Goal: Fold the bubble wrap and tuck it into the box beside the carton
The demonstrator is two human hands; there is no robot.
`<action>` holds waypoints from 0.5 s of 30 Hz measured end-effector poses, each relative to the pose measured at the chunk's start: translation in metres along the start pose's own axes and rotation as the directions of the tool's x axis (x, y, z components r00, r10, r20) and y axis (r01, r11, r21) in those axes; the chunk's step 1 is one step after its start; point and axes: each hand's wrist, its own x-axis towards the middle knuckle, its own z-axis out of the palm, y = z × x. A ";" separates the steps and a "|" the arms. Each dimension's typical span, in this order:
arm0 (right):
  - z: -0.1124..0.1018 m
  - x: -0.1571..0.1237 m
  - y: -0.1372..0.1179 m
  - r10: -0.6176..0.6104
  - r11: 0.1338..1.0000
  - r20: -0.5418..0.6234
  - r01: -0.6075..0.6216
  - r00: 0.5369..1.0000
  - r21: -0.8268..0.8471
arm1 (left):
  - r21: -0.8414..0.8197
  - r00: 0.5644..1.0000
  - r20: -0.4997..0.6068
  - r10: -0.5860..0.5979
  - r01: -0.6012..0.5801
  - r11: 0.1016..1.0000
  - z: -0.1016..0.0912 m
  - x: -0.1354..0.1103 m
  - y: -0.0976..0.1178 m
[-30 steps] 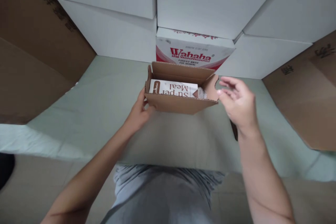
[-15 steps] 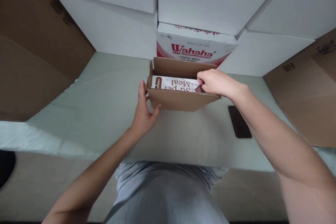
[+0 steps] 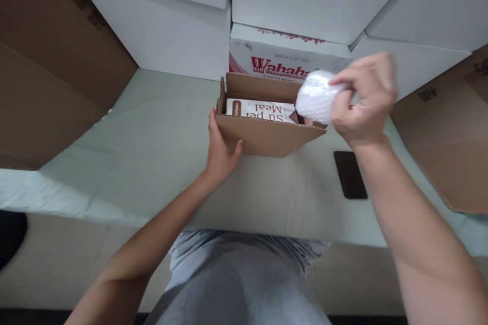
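An open cardboard box [image 3: 270, 137] stands on the pale green cloth. Inside it sits a white carton [image 3: 263, 110] with brown lettering reading "Su-per Meal", upside down from my view. My left hand [image 3: 223, 155] grips the box at its left end, fingers along the side and thumb on the front wall. My right hand [image 3: 366, 99], slightly blurred, pinches a crumpled wad of clear bubble wrap [image 3: 317, 95] above the right end of the box. Whether anything is wrapped inside the wad, I cannot tell.
A dark phone [image 3: 351, 175] lies right of the box. Behind stand white boxes [image 3: 324, 0] and a Wahaba-labelled water carton [image 3: 263, 51]. Large brown cartons flank the table at left [image 3: 49, 96] and right [image 3: 442, 147]. The cloth's front edge is close to my body.
My right hand has come up out of the box, to the right, with the bubble wrap in it. My left hand stays at the box's left end.
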 end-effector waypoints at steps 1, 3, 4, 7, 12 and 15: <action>-0.011 -0.002 -0.005 0.008 0.999 -0.135 -0.003 0.991 0.033 | 0.014 1.000 -0.010 0.001 -0.001 1.000 0.004 0.000 -0.003; -0.034 -0.012 -0.019 0.108 0.986 -0.329 -0.059 0.938 0.156 | 0.033 1.000 -0.026 -0.002 0.003 0.999 0.014 -0.003 -0.011; -0.044 -0.021 -0.027 0.185 0.966 -0.397 -0.091 0.899 0.243 | 0.037 1.000 -0.030 -0.006 0.007 0.999 0.018 -0.004 -0.014; -0.054 -0.064 -0.050 0.396 0.859 -0.241 -0.266 0.886 0.437 | 0.037 0.999 -0.033 -0.030 0.031 0.999 0.029 -0.011 -0.024; 0.007 -0.156 -0.058 0.595 0.424 0.462 -0.745 0.657 0.515 | 0.051 0.998 -0.028 -0.054 0.055 0.997 0.037 -0.018 -0.035; 0.046 -0.183 -0.049 0.629 0.287 0.517 -0.791 0.581 0.540 | 0.078 0.999 -0.026 -0.044 0.046 0.996 0.040 -0.016 -0.040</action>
